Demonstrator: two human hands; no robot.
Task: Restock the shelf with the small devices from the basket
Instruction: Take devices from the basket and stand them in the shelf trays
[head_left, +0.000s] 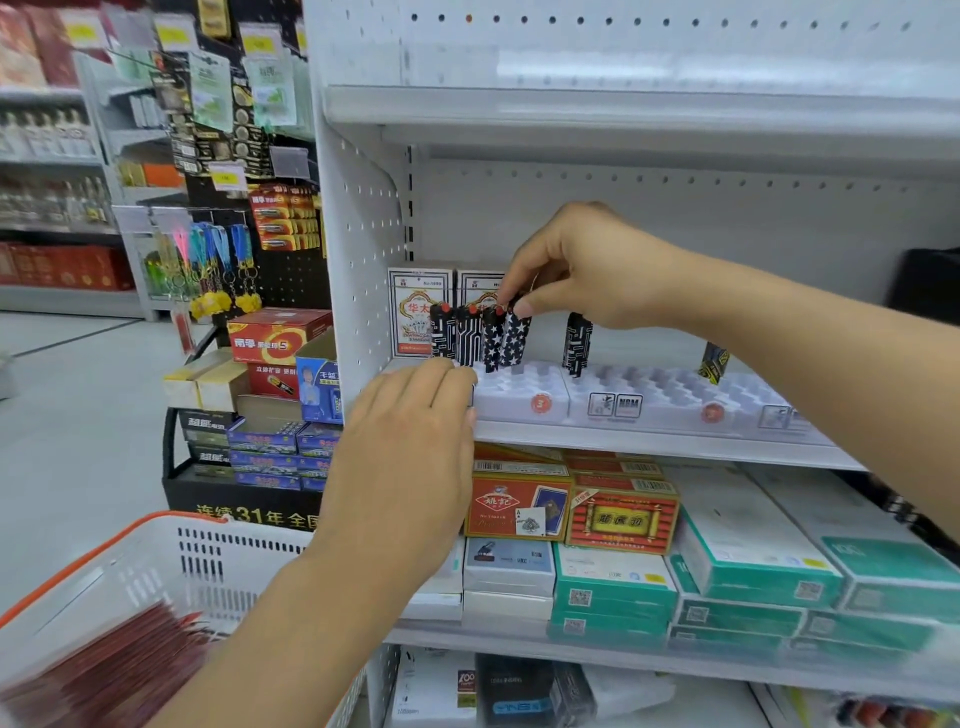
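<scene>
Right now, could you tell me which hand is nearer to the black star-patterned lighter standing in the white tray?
Right. The right hand pinches the star-patterned lighter's top; the left hand rests lower, at the white tray's left front edge.

Shelf (649, 441), white tray (519, 395): I count four patterned lighters at its left end. My right hand (587, 270) pinches the star-printed lighter (514, 335). My left hand (410, 447) rests on the tray's left edge. Basket (156, 561) near left.
</scene>
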